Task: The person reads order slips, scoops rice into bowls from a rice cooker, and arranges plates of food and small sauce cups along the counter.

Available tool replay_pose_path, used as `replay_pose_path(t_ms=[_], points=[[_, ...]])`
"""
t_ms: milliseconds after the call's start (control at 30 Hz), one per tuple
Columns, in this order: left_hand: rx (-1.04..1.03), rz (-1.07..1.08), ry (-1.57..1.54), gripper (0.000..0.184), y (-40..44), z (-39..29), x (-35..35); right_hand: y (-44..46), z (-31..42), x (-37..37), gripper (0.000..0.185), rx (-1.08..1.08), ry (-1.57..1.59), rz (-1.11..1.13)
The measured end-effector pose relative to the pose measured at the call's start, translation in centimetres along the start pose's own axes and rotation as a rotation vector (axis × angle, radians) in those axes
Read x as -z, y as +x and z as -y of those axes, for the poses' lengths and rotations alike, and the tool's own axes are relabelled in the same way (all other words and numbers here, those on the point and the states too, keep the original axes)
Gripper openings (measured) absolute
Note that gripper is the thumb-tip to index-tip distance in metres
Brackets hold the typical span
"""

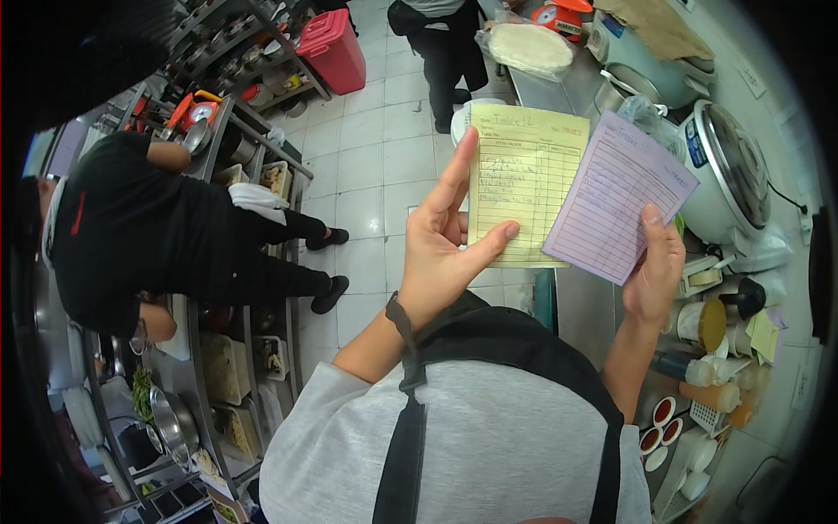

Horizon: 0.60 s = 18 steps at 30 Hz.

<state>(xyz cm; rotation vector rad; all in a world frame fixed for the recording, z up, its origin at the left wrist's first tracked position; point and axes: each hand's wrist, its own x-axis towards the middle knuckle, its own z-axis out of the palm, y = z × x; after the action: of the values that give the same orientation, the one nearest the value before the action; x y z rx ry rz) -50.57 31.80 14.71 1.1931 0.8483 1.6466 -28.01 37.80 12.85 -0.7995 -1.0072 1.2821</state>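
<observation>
A grey shirt (511, 445) is nearest, white tiled floor (362, 183) lies left of the left fingers (451, 179), a steel table (583, 306) runs below the right fingers (653, 229), the former clamped on a yellow slip (524, 183), the latter on a purple slip (615, 196).

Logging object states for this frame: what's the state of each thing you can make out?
Left hand: gripping, thumb in front
Yellow order slip: held, nearly upright, handwritten
Right hand: gripping, thumb in front
Purple order slip: held, tilted, handwritten
Rice cooker: lid on, power unclear
Red bin: lid on
Sauce dishes: three holding red sauce
</observation>
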Motion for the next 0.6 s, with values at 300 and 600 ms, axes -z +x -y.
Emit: replay_pose_path(t_ms=[300, 600], points=[[0.004, -0.064, 0.000, 0.077, 3.1, 0.0, 5.1, 4.0, -2.9, -5.4, 0.025, -0.035, -0.017, 0.017], [-0.132, -0.158, 0.159, 0.063, 9.0, -0.4, 17.2, 12.2, -8.9, -17.6, 0.020, -0.019, -0.079, 0.194]])
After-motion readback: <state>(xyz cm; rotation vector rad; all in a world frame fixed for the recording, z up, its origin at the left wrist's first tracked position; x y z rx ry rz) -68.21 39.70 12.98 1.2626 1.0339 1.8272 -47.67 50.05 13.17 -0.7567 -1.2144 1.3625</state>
